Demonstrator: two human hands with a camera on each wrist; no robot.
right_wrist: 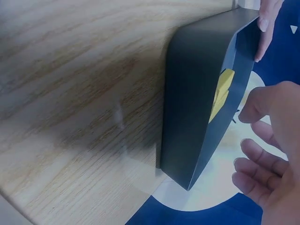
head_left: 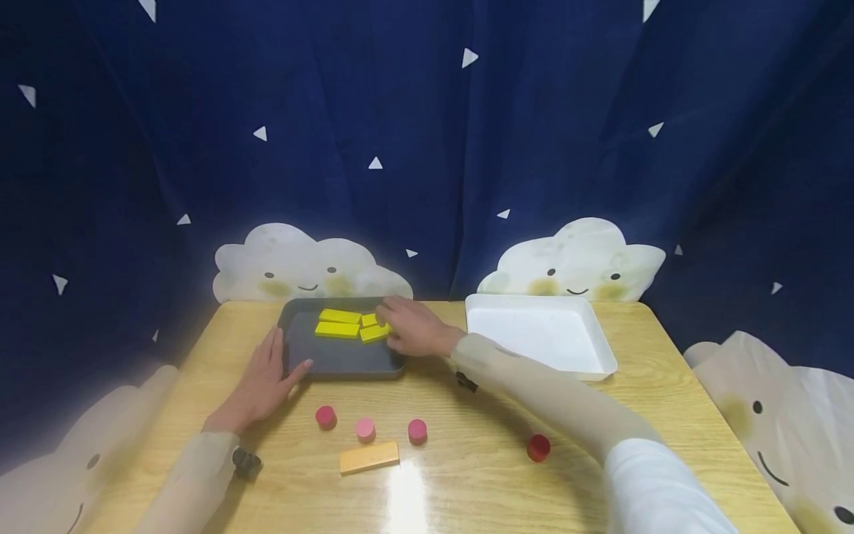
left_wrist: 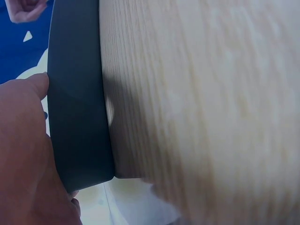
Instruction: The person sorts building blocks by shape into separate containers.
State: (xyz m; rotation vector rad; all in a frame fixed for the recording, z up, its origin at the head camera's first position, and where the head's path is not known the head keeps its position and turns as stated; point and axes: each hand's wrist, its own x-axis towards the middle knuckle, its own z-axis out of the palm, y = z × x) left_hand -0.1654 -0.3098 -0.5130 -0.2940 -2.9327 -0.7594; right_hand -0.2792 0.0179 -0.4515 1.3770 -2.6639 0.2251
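Observation:
In the head view, a dark grey tray [head_left: 347, 362] lies on the table with several yellow blocks [head_left: 337, 330] in its middle and right part. My left hand [head_left: 263, 378] rests along the tray's left side, fingers straight and thumb at the front rim. Over the right end of the tray is my right hand [head_left: 416, 328], beside the rightmost yellow block [head_left: 375, 333] and partly covering it. Nothing shows between the bent fingers [right_wrist: 262, 157] and the thumb in the right wrist view, where yellow blocks [right_wrist: 221, 93] appear inside the tray.
A white tray [head_left: 534, 334] stands at the back right. Nearer lie an orange block [head_left: 369, 458], a crimson cylinder [head_left: 325, 417], a pink cylinder [head_left: 365, 430], a dark pink cylinder [head_left: 416, 432] and a red cylinder [head_left: 538, 448]. Behind the table hangs a dark blue curtain [head_left: 427, 148].

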